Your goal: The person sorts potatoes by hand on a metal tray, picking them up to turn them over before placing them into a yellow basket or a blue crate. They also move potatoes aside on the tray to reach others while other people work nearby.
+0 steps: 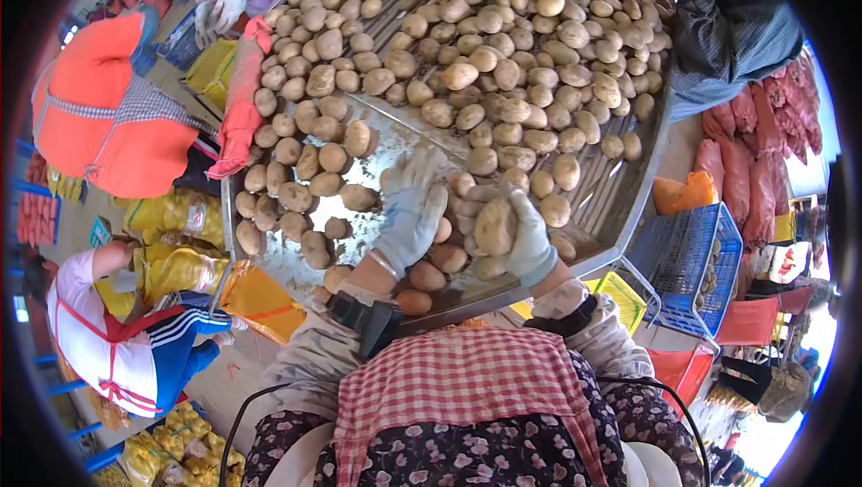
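Grey-gloved right hand (534, 249) grips one potato (495, 225), long axis near upright; left hand (409, 213), open with fingers spread, lies just beside it above the metal table (620, 195).

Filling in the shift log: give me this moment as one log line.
left hand: open above loose potatoes | right hand: shut on potato | metal table: piled full

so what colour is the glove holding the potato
Pale grey, on the right hand gripping the potato; the head view shows it best.
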The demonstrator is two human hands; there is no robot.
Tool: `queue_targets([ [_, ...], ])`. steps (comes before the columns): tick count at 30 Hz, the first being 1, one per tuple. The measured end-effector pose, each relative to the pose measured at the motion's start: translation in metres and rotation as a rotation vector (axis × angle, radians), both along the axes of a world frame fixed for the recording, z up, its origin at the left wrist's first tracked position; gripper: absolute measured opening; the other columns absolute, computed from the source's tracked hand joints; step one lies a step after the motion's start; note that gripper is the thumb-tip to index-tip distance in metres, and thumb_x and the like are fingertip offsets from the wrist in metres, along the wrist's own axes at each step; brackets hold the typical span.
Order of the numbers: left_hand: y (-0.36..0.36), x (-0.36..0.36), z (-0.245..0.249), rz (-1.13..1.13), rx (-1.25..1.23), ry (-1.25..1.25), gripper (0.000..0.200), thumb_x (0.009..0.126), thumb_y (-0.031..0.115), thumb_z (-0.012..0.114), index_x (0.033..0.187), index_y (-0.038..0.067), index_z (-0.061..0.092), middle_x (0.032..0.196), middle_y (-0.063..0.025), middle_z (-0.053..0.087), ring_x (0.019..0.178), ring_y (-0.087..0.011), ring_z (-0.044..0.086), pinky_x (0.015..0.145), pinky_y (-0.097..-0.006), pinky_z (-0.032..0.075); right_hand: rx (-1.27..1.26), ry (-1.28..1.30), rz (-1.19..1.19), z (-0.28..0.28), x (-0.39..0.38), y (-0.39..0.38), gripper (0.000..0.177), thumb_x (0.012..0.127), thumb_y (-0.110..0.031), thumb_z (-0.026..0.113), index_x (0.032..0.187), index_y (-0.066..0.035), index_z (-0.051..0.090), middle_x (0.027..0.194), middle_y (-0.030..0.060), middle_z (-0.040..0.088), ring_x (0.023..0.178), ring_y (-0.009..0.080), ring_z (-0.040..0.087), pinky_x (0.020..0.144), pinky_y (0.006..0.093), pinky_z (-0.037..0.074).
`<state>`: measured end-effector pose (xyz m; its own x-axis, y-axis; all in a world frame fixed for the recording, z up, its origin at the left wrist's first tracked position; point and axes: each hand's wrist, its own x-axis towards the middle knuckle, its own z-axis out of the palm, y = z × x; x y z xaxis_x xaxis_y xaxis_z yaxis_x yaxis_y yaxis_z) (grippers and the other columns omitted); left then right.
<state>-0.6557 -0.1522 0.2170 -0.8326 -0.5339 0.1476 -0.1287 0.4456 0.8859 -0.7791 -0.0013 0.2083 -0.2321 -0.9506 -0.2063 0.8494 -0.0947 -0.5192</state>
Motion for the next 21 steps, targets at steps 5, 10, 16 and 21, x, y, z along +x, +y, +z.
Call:
queue_targets([
  [5, 0.011, 0.057, -0.029, -0.147, -0.64, -0.386, 0.061, 0.088, 0.034, 0.053, 0.139, 0.004, 0.04, 0.139, -0.0239, 0.04, 0.125, -0.0449, 0.038, 0.109, -0.0536, 0.025, -0.081, -0.522, -0.144, 0.011, -0.006, 0.0, 0.064, 0.096, -0.052, 0.039, 0.132, 0.001, 0.045, 0.126, 0.0202, 0.055, 0.114, 0.036, 0.055, 0.099, 0.048, 0.045],
  [10, -0.028, 0.063, -0.035, 0.364, -0.832, -0.505, 0.059, 0.083, 0.031, 0.055, 0.135, 0.005, 0.044, 0.137, -0.0219, 0.044, 0.126, -0.0459, 0.034, 0.105, -0.0551, 0.027, -0.109, -0.385, -0.154, 0.014, -0.013, 0.008, 0.058, 0.095, -0.043, 0.048, 0.133, 0.0, 0.041, 0.132, 0.0181, 0.05, 0.121, 0.0325, 0.05, 0.104, 0.0497, 0.04],
  [16, 0.018, 0.006, -0.034, -0.141, -0.698, -0.249, 0.055, 0.082, 0.037, 0.055, 0.131, 0.013, 0.05, 0.135, -0.0205, 0.044, 0.123, -0.044, 0.039, 0.103, -0.0535, 0.029, 0.273, 0.513, -0.441, 0.002, -0.043, 0.037, 0.028, 0.094, -0.022, 0.052, 0.115, -0.002, 0.056, 0.105, 0.0097, 0.061, 0.094, 0.0199, 0.061, 0.087, 0.0364, 0.051],
  [21, -0.001, 0.055, -0.069, 0.039, -0.787, -0.453, 0.06, 0.084, 0.041, 0.054, 0.137, 0.016, 0.045, 0.145, -0.0188, 0.036, 0.133, -0.0421, 0.031, 0.111, -0.0557, 0.018, 0.831, 0.897, -0.682, -0.007, -0.142, 0.086, 0.027, 0.097, -0.026, 0.05, 0.093, -0.005, 0.065, 0.077, 0.0015, 0.064, 0.072, 0.0081, 0.056, 0.062, 0.0275, 0.047],
])
